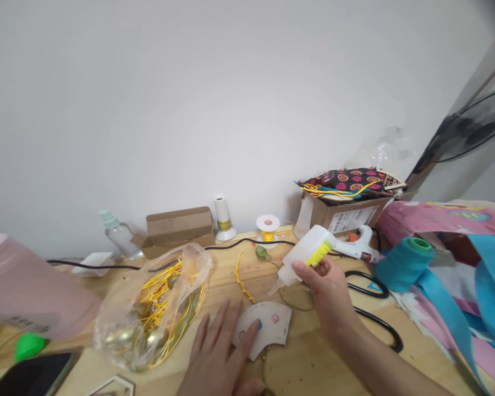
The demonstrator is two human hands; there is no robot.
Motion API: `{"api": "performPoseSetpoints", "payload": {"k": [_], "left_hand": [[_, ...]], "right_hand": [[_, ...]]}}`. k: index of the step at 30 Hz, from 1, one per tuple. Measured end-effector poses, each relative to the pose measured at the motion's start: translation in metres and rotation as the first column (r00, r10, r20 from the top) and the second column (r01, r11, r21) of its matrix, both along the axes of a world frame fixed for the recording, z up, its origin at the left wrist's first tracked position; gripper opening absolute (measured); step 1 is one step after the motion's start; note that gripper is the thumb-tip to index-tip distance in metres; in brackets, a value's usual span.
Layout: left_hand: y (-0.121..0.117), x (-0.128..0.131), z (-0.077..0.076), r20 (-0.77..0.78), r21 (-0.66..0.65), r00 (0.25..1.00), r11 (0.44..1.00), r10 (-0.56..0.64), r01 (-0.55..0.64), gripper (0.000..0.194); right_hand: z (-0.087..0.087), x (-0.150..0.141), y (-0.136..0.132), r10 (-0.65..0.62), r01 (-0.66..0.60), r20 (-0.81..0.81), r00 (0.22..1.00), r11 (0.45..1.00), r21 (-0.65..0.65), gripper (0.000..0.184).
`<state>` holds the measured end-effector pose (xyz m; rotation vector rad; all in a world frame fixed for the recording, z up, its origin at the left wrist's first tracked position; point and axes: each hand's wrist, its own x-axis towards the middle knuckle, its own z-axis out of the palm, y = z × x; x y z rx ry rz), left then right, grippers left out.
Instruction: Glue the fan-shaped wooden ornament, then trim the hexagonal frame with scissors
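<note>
The left hand (220, 357) lies flat on the worktop (313, 363), fingers spread, fingertips pinning a fan-shaped card (268, 327). The right hand (328, 289) has its fingers wrapped round a white glue bottle (307, 254), tilted nozzle-down just above the card. A bag (157, 308) of yellow wire sits left; scissors (375, 308) lie right.

No text legible anywhere. White label on the box (346, 215) behind the glue bottle (309, 254): print too small to read. Yellow label on the bottle itself: blurred, no letters made out.
</note>
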<state>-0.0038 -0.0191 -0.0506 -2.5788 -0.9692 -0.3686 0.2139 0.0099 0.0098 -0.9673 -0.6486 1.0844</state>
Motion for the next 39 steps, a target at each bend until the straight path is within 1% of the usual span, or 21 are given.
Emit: {"api": "performPoseSetpoints", "payload": {"k": [3,6,9,13,16,20,22,24,27,30,35,39], "left_hand": [[0.001,0.003,-0.002,0.047,0.007,0.999,1.000,0.024,-0.024,0.058],[0.002,0.003,-0.007,0.062,0.032,0.998,0.999,-0.011,0.009,0.056],[0.004,-0.002,-0.011,0.076,0.046,0.997,0.999,0.017,-0.021,0.054],[0.005,-0.006,-0.012,0.081,0.045,0.997,0.999,0.019,-0.023,0.064],[0.005,0.001,-0.005,0.102,0.054,0.994,0.997,0.040,-0.046,0.069],[0.007,0.009,0.009,0.019,0.125,0.998,0.991,-0.058,0.055,0.064],[0.008,0.009,0.011,-0.003,0.150,0.997,0.986,-0.078,0.078,0.061],[0.007,0.007,0.007,0.026,0.134,0.998,0.990,-0.056,0.052,0.061],[0.004,0.006,-0.003,0.094,0.071,0.996,0.997,0.014,-0.020,0.060],[0.002,0.007,-0.008,0.110,0.034,0.993,0.998,0.050,-0.054,0.061],[0.002,0.007,-0.005,0.115,0.018,0.989,0.996,0.088,-0.091,0.073],[0.001,0.006,-0.002,0.123,-0.027,0.985,0.993,0.121,-0.119,0.073]], "right_hand": [[0.000,0.001,0.000,0.007,-0.007,0.001,1.000,1.000,0.007,0.033],[-0.001,0.001,0.001,0.002,-0.002,0.002,1.000,1.000,0.010,0.035],[-0.002,0.002,0.002,-0.002,0.002,0.002,1.000,1.000,0.007,0.034],[-0.003,0.001,0.001,0.004,-0.004,-0.003,1.000,1.000,0.006,0.035],[-0.002,0.001,0.001,0.022,-0.022,-0.005,1.000,1.000,0.008,0.033],[-0.002,0.000,0.001,0.013,-0.013,-0.008,1.000,1.000,0.010,0.034],[-0.001,0.000,0.001,0.002,-0.002,-0.009,1.000,1.000,0.008,0.034],[-0.002,0.000,0.001,0.002,-0.002,-0.009,1.000,1.000,0.005,0.034],[-0.002,0.000,0.002,0.009,-0.008,-0.008,1.000,1.000,0.003,0.033],[-0.003,0.001,0.001,0.007,-0.007,-0.009,1.000,1.000,0.005,0.034],[-0.003,0.001,0.001,0.007,-0.007,-0.018,1.000,1.000,0.003,0.034],[-0.004,0.000,0.001,0.019,-0.019,-0.030,0.999,1.000,0.001,0.033]]}}
